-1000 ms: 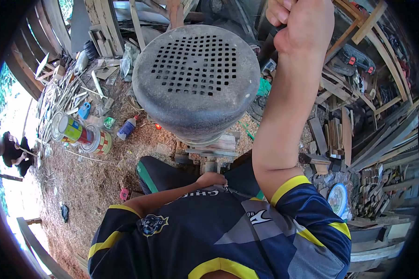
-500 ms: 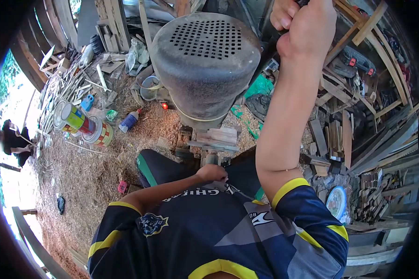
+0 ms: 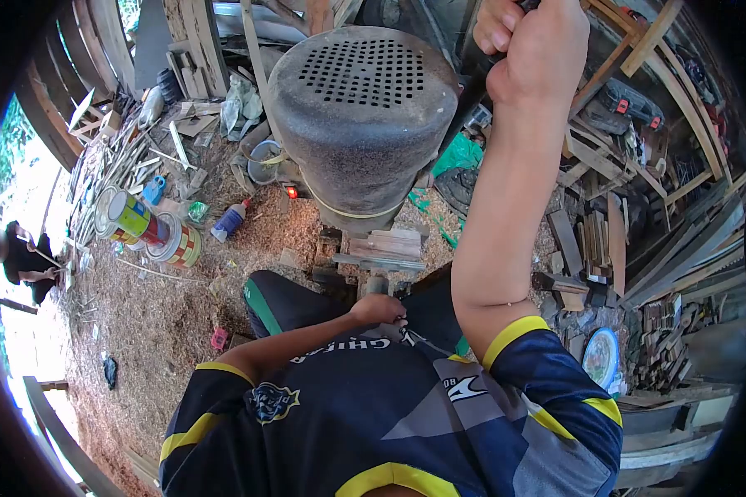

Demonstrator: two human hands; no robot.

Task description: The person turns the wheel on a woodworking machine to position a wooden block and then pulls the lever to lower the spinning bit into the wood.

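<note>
A big dark machine housing [image 3: 360, 124] with a perforated round top stands in front of me. Below it, a wooden piece [image 3: 394, 244] sits in a metal vise [image 3: 379, 263]. My left hand [image 3: 379, 309] is closed low down near my shirt, just beneath the round metal end of the vise; what its fingers hold is mostly hidden. Raised at the upper right, my right hand [image 3: 539, 50] is wrapped round a dark lever handle [image 3: 528, 6], beside the housing. A small red light [image 3: 292, 192] glows left of the housing.
Paint cans [image 3: 174, 240], a blue bottle [image 3: 229, 221] and a bucket [image 3: 266, 161] are on the shaving-strewn floor [image 3: 157, 331] at left. Scrap wood [image 3: 601, 248] and a round dish [image 3: 601, 358] lie at right. Another person [image 3: 26, 258] is at far left.
My right hand and forearm have shifted slightly left in view, as has the machine housing. Both hands remain closed. The person at far left has moved slightly.
</note>
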